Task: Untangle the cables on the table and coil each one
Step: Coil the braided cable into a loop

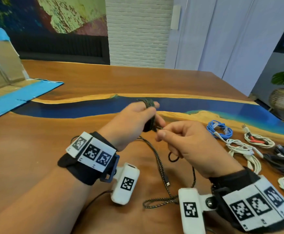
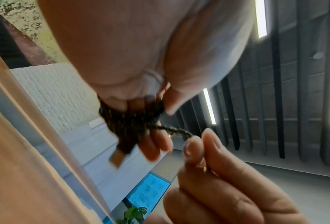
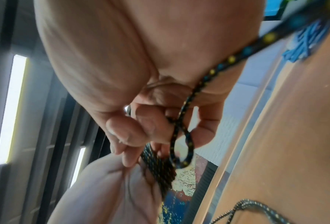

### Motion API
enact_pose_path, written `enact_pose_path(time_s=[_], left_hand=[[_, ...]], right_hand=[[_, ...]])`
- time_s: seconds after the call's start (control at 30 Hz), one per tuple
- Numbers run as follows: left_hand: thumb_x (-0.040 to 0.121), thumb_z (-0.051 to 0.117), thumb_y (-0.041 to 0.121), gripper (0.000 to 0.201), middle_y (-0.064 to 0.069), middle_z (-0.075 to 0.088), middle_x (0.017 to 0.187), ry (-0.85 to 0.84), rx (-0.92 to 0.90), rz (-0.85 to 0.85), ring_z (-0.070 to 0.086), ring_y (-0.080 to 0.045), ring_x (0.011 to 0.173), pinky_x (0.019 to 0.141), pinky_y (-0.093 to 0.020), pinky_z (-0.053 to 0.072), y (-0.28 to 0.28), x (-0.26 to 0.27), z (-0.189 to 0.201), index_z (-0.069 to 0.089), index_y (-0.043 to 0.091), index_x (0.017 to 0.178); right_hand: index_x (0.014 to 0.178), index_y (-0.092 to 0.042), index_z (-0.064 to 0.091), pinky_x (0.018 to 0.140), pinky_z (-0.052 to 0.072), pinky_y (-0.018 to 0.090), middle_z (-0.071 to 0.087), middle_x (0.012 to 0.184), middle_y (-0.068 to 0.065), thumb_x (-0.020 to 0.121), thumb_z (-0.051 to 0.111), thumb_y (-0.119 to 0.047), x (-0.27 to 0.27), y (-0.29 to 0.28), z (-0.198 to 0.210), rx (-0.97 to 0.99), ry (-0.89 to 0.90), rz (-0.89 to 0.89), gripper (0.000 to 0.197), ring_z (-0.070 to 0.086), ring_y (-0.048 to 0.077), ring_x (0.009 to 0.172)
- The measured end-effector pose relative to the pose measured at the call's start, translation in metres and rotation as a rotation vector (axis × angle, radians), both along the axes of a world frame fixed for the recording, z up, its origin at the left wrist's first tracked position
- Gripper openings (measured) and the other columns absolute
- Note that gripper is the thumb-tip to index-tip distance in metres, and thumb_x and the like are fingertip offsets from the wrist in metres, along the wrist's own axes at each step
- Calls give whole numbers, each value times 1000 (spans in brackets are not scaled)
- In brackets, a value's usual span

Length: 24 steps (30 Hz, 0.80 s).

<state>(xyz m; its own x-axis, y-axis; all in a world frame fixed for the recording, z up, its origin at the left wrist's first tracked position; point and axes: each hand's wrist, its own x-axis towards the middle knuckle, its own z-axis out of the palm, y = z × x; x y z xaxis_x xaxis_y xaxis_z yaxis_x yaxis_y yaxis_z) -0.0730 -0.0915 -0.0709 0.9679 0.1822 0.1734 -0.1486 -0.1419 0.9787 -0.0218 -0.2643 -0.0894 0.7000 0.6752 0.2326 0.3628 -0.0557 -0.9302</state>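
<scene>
Most of the job looks done — a blue cable coil [image 1: 220, 131], white cable coils [image 1: 242, 149] and black cable bundles [image 1: 283, 157] lie at the right of the wooden table [image 1: 53, 149]. The left hand [image 1: 134, 122] grips a partly wound braided black cable [image 1: 159, 164], fingers curled round its loops; the right hand [image 1: 188, 146] pinches the next stretch — its tail trails on the table, unwound
</scene>
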Motion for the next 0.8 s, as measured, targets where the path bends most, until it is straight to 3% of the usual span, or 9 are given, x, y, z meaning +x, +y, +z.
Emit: enact_pose_path(time_s=[0.03,0.1,0.13,0.2,0.33,0.5,0.63,0.7,0.8], left_hand=[[109,43,17,25,-7,71,78,60,64,-89,65,-23,83,97,-45,51,0,-1,-2,67,8,108],[109,45,25,37,-11,60,66,132,176,-274,60,-28,69,88,-50,53,2,-4,-6,67,3,88],[108,48,31,42,-7,51,59,154,217,-338,54,-26,61,83,-54,53,2,-5,-6,68,8,80],[103,55,36,37,2,41,51,171,255,-391,42,-19,49,74,-52,53,5,-7,-3,71,13,79],[96,67,28,30,6,40,41,89,163,-327,33,-12,38,66,-37,46,19,-7,1,60,11,72],[94,62,32,31,3,27,46,-6,-64,-185,28,-13,39,63,-30,48,16,-1,-2,55,9,74],[104,52,24,30,6,26,48,-42,-173,-76,28,-13,41,62,-28,49,12,2,0,55,11,77],[106,50,24,29,8,25,48,-69,-255,-25,28,-11,42,62,-27,50,18,4,2,55,13,79],[107,49,28,30,10,23,49,-104,-419,34,28,-10,42,62,-26,50,27,6,7,55,16,80]], right_hand=[[81,-2,74,52,34,18,48,50,11,96,66,-17,2,-5,1,39,3,-7,23,37,14,49],[79,3,72,53,34,24,48,54,20,88,72,-21,4,-13,2,89,15,-11,26,37,21,53],[80,3,72,53,35,25,51,57,22,82,74,-24,5,-17,2,95,24,-9,28,39,22,55],[83,-1,75,53,41,25,59,65,24,73,78,-25,8,-23,3,101,25,1,27,45,24,59],[92,-6,80,53,50,27,58,65,12,67,81,-19,18,-30,0,158,95,3,27,54,25,59],[108,-8,77,53,55,27,77,93,18,72,75,-12,19,-34,-1,120,253,87,36,72,27,85],[96,-11,81,52,54,29,73,81,17,76,81,-9,15,-34,0,34,225,143,21,72,26,75],[92,-7,79,50,55,29,73,82,17,85,72,-5,15,-35,0,20,243,135,11,70,25,70],[94,-4,75,53,56,32,74,85,17,98,56,0,14,-36,1,-52,237,161,20,72,26,77]])
